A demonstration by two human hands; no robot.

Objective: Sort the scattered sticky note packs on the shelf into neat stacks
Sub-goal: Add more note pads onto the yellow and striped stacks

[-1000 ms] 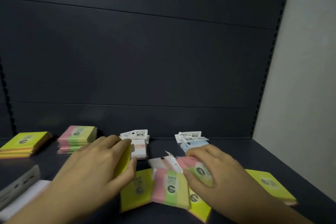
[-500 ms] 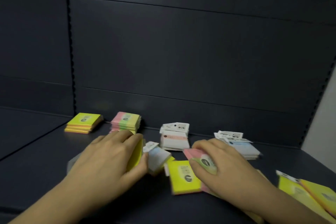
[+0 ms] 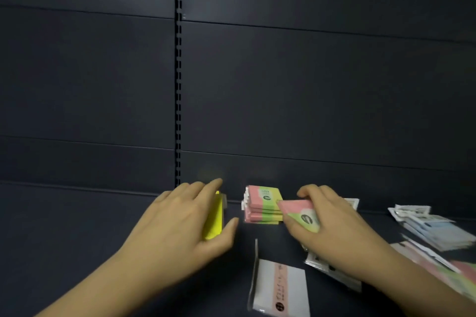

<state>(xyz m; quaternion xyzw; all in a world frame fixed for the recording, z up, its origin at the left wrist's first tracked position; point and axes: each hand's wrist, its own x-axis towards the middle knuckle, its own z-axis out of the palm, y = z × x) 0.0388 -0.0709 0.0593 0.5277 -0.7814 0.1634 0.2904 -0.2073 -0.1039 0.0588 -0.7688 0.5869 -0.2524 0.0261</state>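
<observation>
The right hand (image 3: 332,216) pinches a pink-green pack (image 3: 300,212) between thumb and fingers, held tilted just right of the pink-green stack (image 3: 261,204) at the back of the shelf (image 3: 90,213), its corner nearly touching the stack's side. The stack lies to the hand's left, so the pack probably goes up and over. The left hand (image 3: 185,216), further from the stack, grips a yellow pack (image 3: 215,222) on edge

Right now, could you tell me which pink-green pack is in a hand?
The pack gripped by the right hand; the other pink-green ones lie in the stack beside it.
</observation>
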